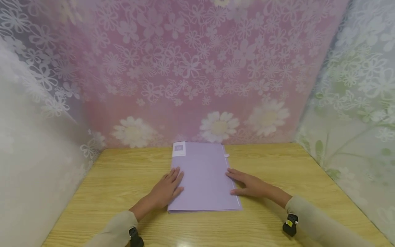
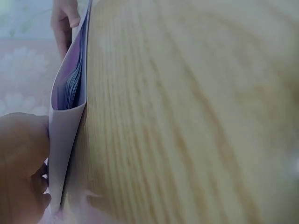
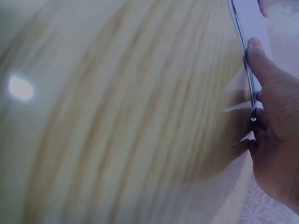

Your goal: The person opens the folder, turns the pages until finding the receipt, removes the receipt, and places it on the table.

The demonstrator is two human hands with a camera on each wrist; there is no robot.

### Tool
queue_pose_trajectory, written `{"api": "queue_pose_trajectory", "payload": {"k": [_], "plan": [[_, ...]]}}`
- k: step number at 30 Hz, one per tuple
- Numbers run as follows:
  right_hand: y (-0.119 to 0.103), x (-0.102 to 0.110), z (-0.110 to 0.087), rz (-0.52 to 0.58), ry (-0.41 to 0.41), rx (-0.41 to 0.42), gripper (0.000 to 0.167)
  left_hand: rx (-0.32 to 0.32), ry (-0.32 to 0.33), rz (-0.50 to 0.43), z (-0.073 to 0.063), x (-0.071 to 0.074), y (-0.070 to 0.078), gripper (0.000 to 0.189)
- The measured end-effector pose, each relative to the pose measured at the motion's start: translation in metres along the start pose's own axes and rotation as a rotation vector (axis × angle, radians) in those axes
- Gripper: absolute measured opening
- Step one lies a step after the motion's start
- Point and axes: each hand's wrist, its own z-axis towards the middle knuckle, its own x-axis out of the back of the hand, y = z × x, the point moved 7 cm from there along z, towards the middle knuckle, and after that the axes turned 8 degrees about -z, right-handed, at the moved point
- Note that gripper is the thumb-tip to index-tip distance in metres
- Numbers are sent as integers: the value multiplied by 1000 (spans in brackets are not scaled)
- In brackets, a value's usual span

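A closed lilac folder (image 1: 203, 178) lies on the wooden table, a white label at its upper left corner. In the left wrist view, the folder's spine (image 2: 63, 149) faces the camera, and a stack of thin sheets (image 2: 72, 88) shows between the covers. My left hand (image 1: 165, 190) rests along the spine side, fingers extended onto the front cover. At the opposite edge is my right hand (image 1: 250, 185), its fingertips and thumb touching the folder's border. From the right wrist, the right thumb (image 3: 261, 60) lies against the edge, with the other fingers beside it.
The wooden table (image 1: 123, 178) extends to both sides of the folder. A pink floral backdrop (image 1: 191, 68) stands behind it, with pale floral panels (image 1: 361, 103) at the sides. Dark devices are strapped at both wrists, one being the right wrist unit (image 1: 290, 225).
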Motion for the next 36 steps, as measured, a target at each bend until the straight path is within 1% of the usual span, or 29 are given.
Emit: {"api": "queue_pose_trajectory", "payload": {"k": [6,9,11,13,17,19,21,24,25,28,31,36], "plan": [[-3,4,1,-34,-22,20,84,-46,28,20,-2,7,11,53],[-4,3,2,-52,-41,18,84,-47,20,10,-4,8,13,56],[-4,3,2,-59,-48,18,83,-43,-4,-9,-5,7,14,65],[-4,2,2,-64,-58,19,84,-34,-43,-21,-7,6,15,78],[-3,3,2,-71,-76,20,86,-33,-115,6,-8,4,19,106],[-2,3,1,-73,-79,24,87,-52,-131,30,-8,4,23,113],[-1,3,1,-74,-79,25,88,-72,-144,46,-8,2,28,117],[0,2,0,-60,-81,25,88,-109,-154,65,-8,0,35,114],[0,2,-1,-55,-81,25,88,-126,-150,74,-8,0,38,112],[-1,3,-1,-47,-78,26,88,-148,-133,95,-8,-1,43,104],[-1,3,-2,-52,-71,31,89,-153,-113,107,-9,-1,45,99],[-3,4,-3,-42,-52,55,91,-139,-96,76,-13,-1,43,95]]}}
